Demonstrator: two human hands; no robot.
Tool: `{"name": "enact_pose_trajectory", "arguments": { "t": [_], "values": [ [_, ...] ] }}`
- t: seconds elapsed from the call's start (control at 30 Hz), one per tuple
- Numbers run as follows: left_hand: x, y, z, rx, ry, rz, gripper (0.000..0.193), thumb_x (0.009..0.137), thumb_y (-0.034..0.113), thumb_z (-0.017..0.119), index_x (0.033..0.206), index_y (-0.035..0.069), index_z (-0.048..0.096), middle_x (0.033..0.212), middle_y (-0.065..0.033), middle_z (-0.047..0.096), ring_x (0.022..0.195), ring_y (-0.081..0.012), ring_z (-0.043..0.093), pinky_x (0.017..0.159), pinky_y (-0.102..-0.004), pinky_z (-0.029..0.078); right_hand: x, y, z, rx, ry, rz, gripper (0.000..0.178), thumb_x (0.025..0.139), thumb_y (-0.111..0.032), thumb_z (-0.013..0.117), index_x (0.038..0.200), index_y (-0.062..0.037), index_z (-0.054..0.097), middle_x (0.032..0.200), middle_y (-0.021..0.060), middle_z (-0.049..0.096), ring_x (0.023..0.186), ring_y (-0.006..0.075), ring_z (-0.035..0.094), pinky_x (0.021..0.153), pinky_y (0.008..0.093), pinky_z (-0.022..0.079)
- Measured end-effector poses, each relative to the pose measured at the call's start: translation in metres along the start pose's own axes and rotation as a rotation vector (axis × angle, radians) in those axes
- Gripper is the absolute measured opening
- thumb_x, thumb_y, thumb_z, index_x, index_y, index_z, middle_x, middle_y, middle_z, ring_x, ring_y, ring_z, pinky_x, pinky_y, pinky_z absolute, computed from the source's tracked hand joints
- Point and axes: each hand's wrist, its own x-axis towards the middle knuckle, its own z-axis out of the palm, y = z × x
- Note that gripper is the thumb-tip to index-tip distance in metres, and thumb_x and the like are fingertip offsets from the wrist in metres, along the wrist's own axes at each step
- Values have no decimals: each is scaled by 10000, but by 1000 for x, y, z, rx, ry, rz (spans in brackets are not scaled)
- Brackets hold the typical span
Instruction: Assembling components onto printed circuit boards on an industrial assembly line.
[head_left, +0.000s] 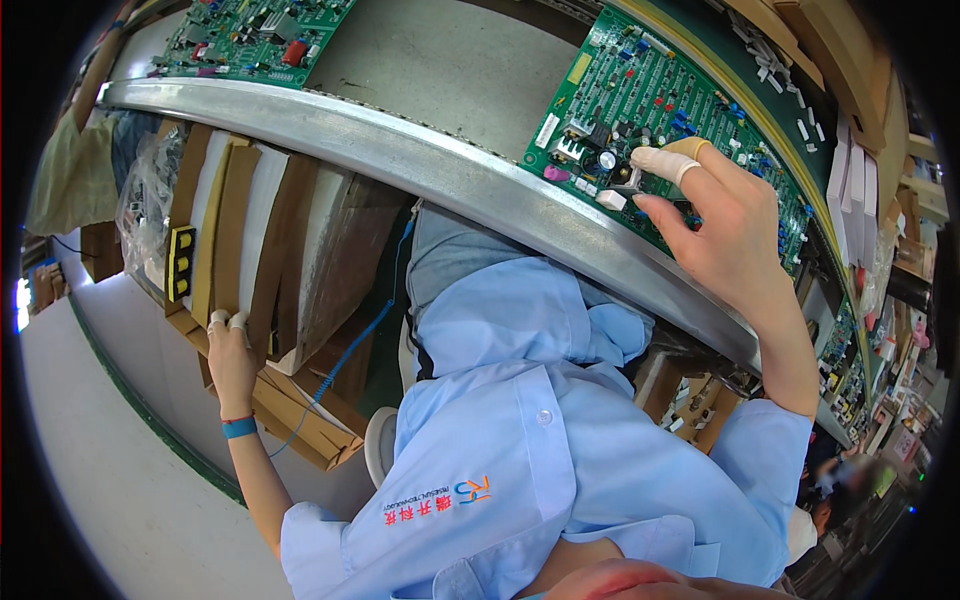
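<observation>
My right hand is over a green circuit board at the upper right. Its thumb and index finger close around a small electronic component near the board's front edge. Pale finger cots cover some fingertips. Around them stand a black round capacitor, a white block-shaped part and a finned metal heat sink. Down at the left, my left hand reaches to the edge of a cardboard carton. Its cot-covered fingers are bent close together; what they hold, if anything, is hidden.
A metal rail runs along the bench front. Another populated circuit board lies at the upper left. A blue coiled cord hangs beside the carton. A black part with yellow inserts sits at the carton's left.
</observation>
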Motion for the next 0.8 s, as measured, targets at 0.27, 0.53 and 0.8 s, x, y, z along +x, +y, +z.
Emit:
{"name": "enact_pose_trajectory", "arguments": {
  "t": [0.27,0.53,0.8],
  "values": [
    [40,31,-60,-234,438,166,275,877,3,543,1141,46,607,1064,-139,581,971,-266,588,781,-335,495,-2,-1,2,-17,20,13,290,710,-143,752,983,-78,678,862,44,622,655,222,605,538,314,470],
    [76,94,-103,-1670,108,-39,318,986,196,472,1216,-8,555,1085,-102,632,853,-108,607,620,-202,478,0,-4,0,-87,-9,-77,265,712,-126,731,954,-34,676,821,59,597,665,223,612,536,326,476],
    [111,166,-125,-1969,-353,315,573,885,329,642,1295,-35,477,1213,-143,571,1099,-194,580,891,-297,498,0,0,1,-158,-26,-178,267,730,-119,690,970,-5,657,793,68,571,666,216,611,526,329,474]
  ]
}}
